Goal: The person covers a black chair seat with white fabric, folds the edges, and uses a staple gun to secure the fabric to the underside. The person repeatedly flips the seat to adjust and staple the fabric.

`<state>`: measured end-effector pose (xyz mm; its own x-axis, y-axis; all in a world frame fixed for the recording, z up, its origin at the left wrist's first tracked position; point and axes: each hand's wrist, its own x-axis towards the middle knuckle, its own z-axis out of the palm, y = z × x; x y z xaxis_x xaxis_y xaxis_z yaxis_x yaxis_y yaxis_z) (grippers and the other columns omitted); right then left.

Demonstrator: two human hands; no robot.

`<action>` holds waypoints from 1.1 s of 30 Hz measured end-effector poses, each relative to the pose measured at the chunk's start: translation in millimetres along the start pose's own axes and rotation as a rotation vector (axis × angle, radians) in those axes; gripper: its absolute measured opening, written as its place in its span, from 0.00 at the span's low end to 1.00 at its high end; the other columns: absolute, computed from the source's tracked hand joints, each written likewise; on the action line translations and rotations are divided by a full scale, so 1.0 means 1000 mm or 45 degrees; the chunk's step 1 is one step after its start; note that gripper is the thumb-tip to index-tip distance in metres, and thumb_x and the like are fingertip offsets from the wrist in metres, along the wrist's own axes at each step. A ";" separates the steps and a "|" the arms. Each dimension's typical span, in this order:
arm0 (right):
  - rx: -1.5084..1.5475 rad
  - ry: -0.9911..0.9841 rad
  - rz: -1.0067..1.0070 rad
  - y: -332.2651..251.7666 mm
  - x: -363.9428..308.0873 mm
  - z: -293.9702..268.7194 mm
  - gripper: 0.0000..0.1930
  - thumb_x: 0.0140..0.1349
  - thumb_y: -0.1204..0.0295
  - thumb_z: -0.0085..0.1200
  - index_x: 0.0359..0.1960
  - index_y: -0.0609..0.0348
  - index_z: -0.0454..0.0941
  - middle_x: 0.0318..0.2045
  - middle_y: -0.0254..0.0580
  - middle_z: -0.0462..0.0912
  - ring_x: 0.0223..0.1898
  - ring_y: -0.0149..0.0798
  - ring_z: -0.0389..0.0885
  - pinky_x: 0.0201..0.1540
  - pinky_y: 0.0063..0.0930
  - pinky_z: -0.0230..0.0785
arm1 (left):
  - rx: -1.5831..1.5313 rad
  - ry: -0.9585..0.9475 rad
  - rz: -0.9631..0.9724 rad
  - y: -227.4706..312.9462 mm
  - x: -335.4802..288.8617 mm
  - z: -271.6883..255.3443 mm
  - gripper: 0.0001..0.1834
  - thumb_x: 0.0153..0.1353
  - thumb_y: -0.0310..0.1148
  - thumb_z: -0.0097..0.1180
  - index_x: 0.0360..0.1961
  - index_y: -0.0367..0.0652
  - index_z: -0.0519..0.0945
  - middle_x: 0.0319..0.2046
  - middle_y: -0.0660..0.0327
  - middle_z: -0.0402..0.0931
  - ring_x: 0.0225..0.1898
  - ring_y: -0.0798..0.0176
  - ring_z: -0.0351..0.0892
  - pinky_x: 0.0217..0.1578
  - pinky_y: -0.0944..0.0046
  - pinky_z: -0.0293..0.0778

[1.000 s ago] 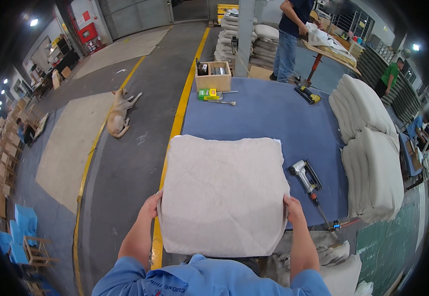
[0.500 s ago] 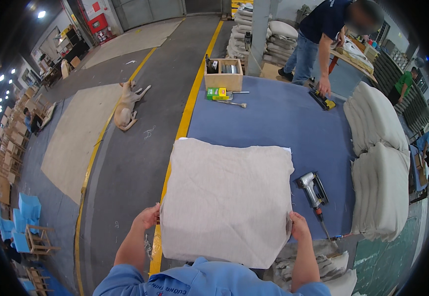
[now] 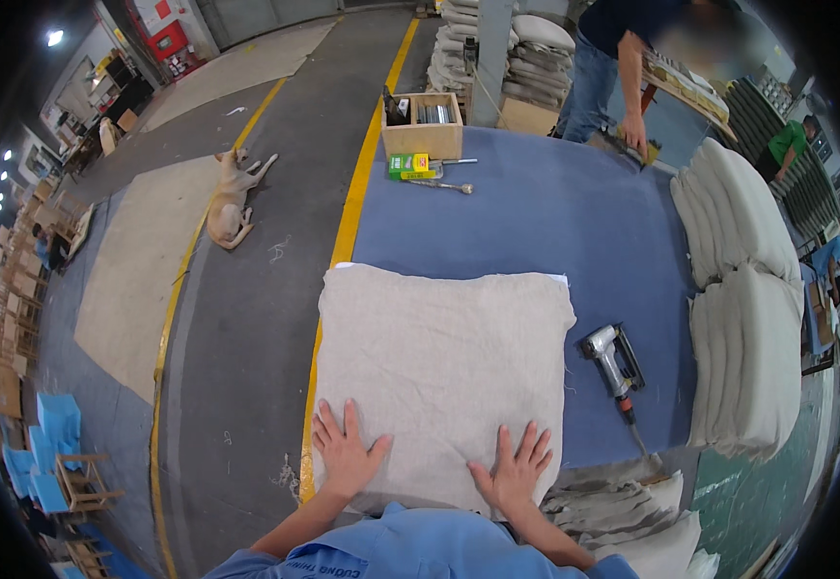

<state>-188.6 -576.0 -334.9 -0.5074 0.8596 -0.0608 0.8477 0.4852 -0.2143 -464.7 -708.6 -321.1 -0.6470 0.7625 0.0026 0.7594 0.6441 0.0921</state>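
Cloth (image 3: 439, 347) lies on the near end of the table (image 3: 526, 212), nearly flat, slightly wrinkled. The left hand (image 3: 350, 458) rests palm down on its near left part, the right hand (image 3: 514, 473) likewise at near right; both have fingers spread, pinching nothing. Laying out looks mostly done, with some smoothing left; whether any edge is fastened cannot be told. Right of the cloth, the stapler (image 3: 608, 359) lies unheld.

Free to pass over the blue table (image 3: 517, 227) between the pale cloth (image 3: 439, 347) and the green carton (image 3: 406, 166). Blocked to the right by the air tool (image 3: 613, 365), then by stacked cushions (image 3: 746, 362); hindered at the far edge by a co-worker's hand (image 3: 635, 135). Open leftward above grey floor (image 3: 246, 328).
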 end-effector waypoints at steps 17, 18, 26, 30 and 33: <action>0.248 0.159 0.385 -0.002 0.128 -0.007 0.58 0.59 0.34 0.61 0.81 0.57 0.50 0.67 0.81 0.61 0.64 0.75 0.66 0.67 0.61 0.60 | -0.436 -0.316 -0.603 -0.002 0.128 -0.010 0.65 0.54 0.71 0.65 0.81 0.41 0.50 0.64 0.30 0.69 0.64 0.34 0.75 0.63 0.45 0.72; 0.275 0.164 0.410 -0.002 0.136 -0.010 0.59 0.59 0.34 0.61 0.81 0.59 0.49 0.66 0.80 0.64 0.64 0.73 0.68 0.67 0.59 0.62 | -0.432 -0.309 -0.621 -0.002 0.135 -0.012 0.66 0.53 0.72 0.65 0.80 0.40 0.52 0.65 0.32 0.69 0.65 0.35 0.75 0.63 0.45 0.72; 0.569 -0.168 0.776 0.033 0.168 -0.042 0.59 0.51 0.28 0.64 0.70 0.70 0.67 0.54 0.67 0.83 0.58 0.62 0.82 0.61 0.51 0.74 | -0.505 -0.442 -0.703 -0.009 0.140 -0.031 0.67 0.49 0.78 0.64 0.76 0.35 0.59 0.63 0.39 0.76 0.65 0.39 0.77 0.64 0.47 0.73; 0.690 -0.174 0.790 0.040 0.138 -0.064 0.55 0.51 0.26 0.60 0.58 0.74 0.81 0.54 0.70 0.84 0.59 0.63 0.83 0.63 0.48 0.73 | -0.513 -0.425 -0.649 -0.025 0.124 -0.045 0.65 0.49 0.79 0.62 0.72 0.30 0.67 0.64 0.37 0.76 0.64 0.37 0.78 0.65 0.46 0.72; 0.806 -0.116 0.701 0.033 0.125 -0.092 0.52 0.54 0.26 0.58 0.52 0.75 0.84 0.53 0.70 0.84 0.58 0.64 0.82 0.63 0.49 0.72 | -0.719 -0.273 -0.639 -0.047 0.123 -0.059 0.59 0.53 0.75 0.64 0.67 0.29 0.74 0.63 0.38 0.76 0.64 0.40 0.78 0.64 0.47 0.73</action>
<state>-209.8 -437.9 -259.5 -0.0803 0.9177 -0.3890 0.7449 -0.2041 -0.6352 -583.8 -648.8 -265.9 -0.8325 0.4209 -0.3601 0.1929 0.8297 0.5238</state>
